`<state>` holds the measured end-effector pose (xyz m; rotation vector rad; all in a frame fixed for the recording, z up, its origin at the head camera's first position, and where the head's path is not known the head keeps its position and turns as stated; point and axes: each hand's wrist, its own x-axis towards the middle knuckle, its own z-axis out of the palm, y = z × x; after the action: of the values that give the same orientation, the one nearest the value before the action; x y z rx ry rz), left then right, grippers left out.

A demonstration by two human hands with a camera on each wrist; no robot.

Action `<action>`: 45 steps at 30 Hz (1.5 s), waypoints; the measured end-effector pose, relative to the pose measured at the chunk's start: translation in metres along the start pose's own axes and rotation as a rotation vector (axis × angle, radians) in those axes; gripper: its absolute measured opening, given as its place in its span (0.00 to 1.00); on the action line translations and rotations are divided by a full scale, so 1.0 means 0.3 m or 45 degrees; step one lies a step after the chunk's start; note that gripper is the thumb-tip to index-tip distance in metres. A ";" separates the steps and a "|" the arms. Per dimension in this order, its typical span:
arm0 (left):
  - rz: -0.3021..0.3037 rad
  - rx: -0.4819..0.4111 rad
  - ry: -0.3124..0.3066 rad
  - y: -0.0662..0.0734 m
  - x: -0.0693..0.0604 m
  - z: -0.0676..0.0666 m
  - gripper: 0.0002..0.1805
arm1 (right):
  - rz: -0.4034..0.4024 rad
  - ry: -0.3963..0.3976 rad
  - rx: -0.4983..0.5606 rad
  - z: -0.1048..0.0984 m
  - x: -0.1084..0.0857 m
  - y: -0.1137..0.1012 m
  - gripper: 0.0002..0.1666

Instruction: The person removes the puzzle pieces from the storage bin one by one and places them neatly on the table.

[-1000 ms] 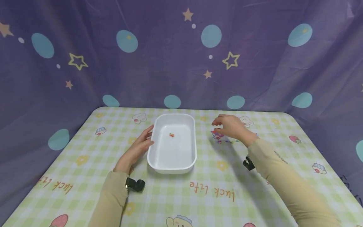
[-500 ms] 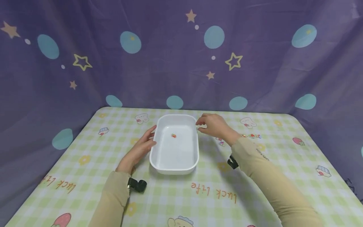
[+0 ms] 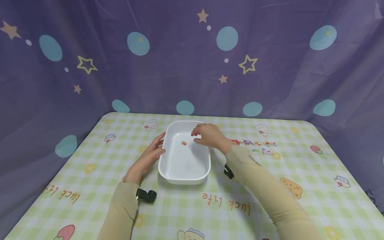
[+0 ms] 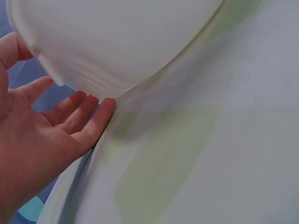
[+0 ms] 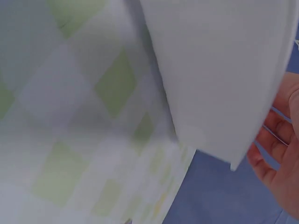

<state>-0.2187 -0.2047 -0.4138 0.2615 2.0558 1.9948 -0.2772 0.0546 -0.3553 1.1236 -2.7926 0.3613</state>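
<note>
A white rectangular tray (image 3: 184, 166) stands on the table, with one small orange-and-green piece (image 3: 184, 143) lying inside. My left hand (image 3: 146, 161) rests against the tray's left side, fingers extended; in the left wrist view its fingertips touch the tray wall (image 4: 117, 42). Over the tray's right half hovers my right hand (image 3: 211, 136), thumb and forefinger bent towards each other. Whether something small sits between those fingertips cannot be made out. In the right wrist view the tray's outer wall (image 5: 219, 84) hides the fingertips of the right hand (image 5: 280, 144).
Several small colourful pieces (image 3: 247, 142) lie in a loose row right of the tray, with a pink one (image 3: 267, 151) just in front. Part of this group is behind the right forearm. A checked, printed cloth (image 3: 168, 210) covers the table; a purple curtain (image 3: 180, 66) hangs behind.
My right hand has moved left from the small pieces, past the tray's right rim, to over its inside. My left hand has stayed at the tray's left side. The view has shifted slightly.
</note>
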 end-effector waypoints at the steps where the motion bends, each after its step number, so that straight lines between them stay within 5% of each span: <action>1: 0.001 -0.001 0.002 0.000 0.000 0.000 0.39 | -0.002 -0.011 0.007 0.005 0.007 -0.005 0.13; 31: 0.020 0.005 0.007 -0.007 0.000 -0.002 0.40 | 0.163 -0.275 -0.166 0.136 0.133 -0.062 0.13; 45: 0.009 0.025 0.014 -0.007 -0.004 0.001 0.39 | 0.118 -0.309 -0.196 0.138 0.125 -0.068 0.10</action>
<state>-0.2173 -0.2048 -0.4157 0.2626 2.0849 1.9859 -0.2906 0.0046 -0.3847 1.0708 -3.0257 0.0153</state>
